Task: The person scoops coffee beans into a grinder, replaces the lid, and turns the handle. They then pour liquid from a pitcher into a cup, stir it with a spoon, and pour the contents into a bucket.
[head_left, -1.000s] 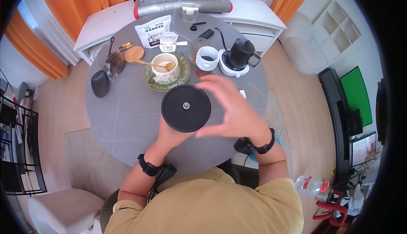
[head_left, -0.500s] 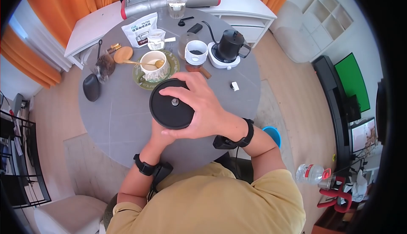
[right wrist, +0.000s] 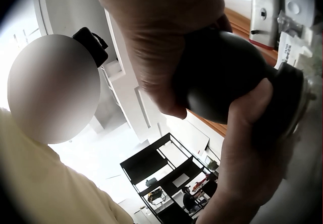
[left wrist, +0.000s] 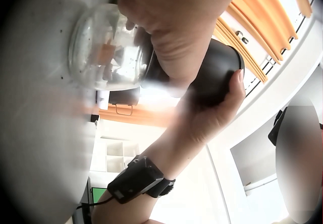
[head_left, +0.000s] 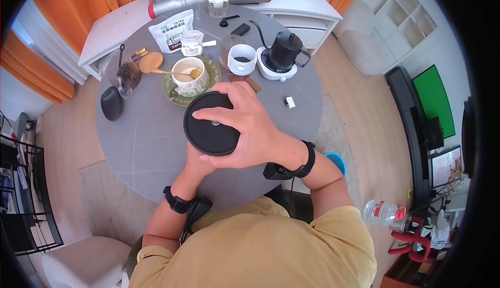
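Observation:
Both hands hold a manual coffee grinder [head_left: 200, 131] with a black upper body and a round flat top with a metal nut in its centre. Its clear glass jar [left wrist: 106, 47] stands on the table in the left wrist view. My right hand [head_left: 251, 127] grips the black top from above, one finger lying across it and the thumb at the near edge. Lower down, my left hand [left wrist: 171, 27] wraps the narrow part above the glass; in the head view the top hides most of it. The left thumb [right wrist: 252, 100] presses the black body in the right wrist view.
Beyond the grinder, a cup [head_left: 191, 83] with a gold spoon sits on a green saucer [head_left: 169, 92]. Right of it are a white cup [head_left: 242, 66] of dark grounds and a black kettle [head_left: 285, 51] on its base [head_left: 268, 70]. A black crank [head_left: 225, 23] lies farther back.
My right hand, spread beside the grinder a second ago, has closed round its top. The left hand keeps its hold. In the last half second the hands have barely moved.

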A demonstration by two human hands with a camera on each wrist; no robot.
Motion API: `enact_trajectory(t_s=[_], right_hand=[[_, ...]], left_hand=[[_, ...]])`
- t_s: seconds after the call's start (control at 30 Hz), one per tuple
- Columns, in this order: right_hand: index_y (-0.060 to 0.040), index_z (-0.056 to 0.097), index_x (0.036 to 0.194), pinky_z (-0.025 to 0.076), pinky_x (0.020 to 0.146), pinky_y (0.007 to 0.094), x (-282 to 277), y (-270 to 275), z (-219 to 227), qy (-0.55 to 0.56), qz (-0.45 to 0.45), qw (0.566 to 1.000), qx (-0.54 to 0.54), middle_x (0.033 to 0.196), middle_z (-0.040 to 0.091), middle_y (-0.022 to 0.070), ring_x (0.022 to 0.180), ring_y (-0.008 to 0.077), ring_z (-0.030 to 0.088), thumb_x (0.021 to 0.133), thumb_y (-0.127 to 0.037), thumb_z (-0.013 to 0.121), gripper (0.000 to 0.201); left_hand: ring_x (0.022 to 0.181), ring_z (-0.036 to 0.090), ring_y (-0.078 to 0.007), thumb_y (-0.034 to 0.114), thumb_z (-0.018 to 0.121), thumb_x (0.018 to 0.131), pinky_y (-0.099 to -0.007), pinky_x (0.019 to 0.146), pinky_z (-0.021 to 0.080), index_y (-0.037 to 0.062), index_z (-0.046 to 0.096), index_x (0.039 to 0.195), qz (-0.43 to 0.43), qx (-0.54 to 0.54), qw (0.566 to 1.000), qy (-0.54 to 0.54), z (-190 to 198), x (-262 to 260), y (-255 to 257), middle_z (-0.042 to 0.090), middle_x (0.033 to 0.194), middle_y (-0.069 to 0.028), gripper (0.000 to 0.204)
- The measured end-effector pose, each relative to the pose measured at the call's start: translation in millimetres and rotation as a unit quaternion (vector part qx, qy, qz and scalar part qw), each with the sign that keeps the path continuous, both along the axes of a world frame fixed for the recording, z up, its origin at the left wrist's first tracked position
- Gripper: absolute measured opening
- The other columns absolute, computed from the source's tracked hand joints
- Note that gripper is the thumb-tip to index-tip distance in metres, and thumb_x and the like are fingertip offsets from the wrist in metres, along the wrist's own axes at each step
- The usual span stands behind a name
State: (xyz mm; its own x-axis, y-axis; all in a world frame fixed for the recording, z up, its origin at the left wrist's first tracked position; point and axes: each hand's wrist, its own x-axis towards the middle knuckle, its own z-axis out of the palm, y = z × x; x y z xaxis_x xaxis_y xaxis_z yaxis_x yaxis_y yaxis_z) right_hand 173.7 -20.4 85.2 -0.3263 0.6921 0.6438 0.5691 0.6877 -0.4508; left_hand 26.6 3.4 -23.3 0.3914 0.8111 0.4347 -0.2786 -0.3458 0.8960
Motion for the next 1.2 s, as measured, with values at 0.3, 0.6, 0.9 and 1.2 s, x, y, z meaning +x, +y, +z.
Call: enact_trajectory(t_s=[0.3, 0.6, 0.9, 1.2], right_hand=[[-0.0061, 0.060, 0.117, 0.045, 0.082, 0.0310, 22.1, 0.8, 63.8, 0.108, 0.017, 0.993, -0.031, 0.113, 0.059, 0.0126, 0.101, 0.0229, 0.055, 0.060, -0.031, 0.078, 0.065], [-0.0057, 0.055, 0.115, 0.055, 0.061, 0.0326, 106.6, -15.9, -52.5, 0.602, 0.021, 0.607, -0.519, 0.106, 0.064, 0.0156, 0.085, 0.0296, 0.068, 0.087, -0.029, 0.063, 0.038], [-0.0042, 0.055, 0.110, 0.055, 0.061, 0.0315, 110.8, -32.5, -94.7, 0.639, -0.113, 0.530, -0.546, 0.100, 0.066, 0.0174, 0.084, 0.0288, 0.068, 0.087, -0.026, 0.062, 0.032], [-0.0022, 0.046, 0.127, 0.051, 0.078, 0.0309, 72.8, -68.8, -68.9, 0.273, -0.074, 0.831, -0.479, 0.115, 0.059, 0.0162, 0.104, 0.0234, 0.059, 0.075, -0.023, 0.076, 0.063]], left_hand=[[0.107, 0.058, -0.0191, 0.008, 0.079, 0.063, -0.0340, 0.092, 0.047, 0.0020, 0.049, 0.122, 0.070, -0.006, 0.992, 0.109, 19.0, -1.2, -11.2, 0.059, 0.116, -0.0103, 0.066], [0.095, 0.063, -0.0163, 0.006, 0.080, 0.060, -0.0307, 0.083, 0.050, 0.0011, 0.057, 0.110, 0.086, -0.029, 0.992, 0.091, 16.0, 1.5, -11.4, 0.066, 0.104, -0.0089, 0.056], [0.097, 0.063, -0.0164, 0.006, 0.081, 0.059, -0.0307, 0.083, 0.050, 0.0010, 0.054, 0.112, 0.085, -0.040, 0.992, 0.089, 6.6, 0.7, -9.8, 0.065, 0.105, -0.0090, 0.060], [0.106, 0.058, -0.0227, 0.014, 0.084, 0.056, -0.0363, 0.091, 0.046, -0.0001, 0.046, 0.121, 0.060, -0.006, 0.995, 0.082, 4.8, -1.7, -3.8, 0.058, 0.115, -0.0140, 0.077]])
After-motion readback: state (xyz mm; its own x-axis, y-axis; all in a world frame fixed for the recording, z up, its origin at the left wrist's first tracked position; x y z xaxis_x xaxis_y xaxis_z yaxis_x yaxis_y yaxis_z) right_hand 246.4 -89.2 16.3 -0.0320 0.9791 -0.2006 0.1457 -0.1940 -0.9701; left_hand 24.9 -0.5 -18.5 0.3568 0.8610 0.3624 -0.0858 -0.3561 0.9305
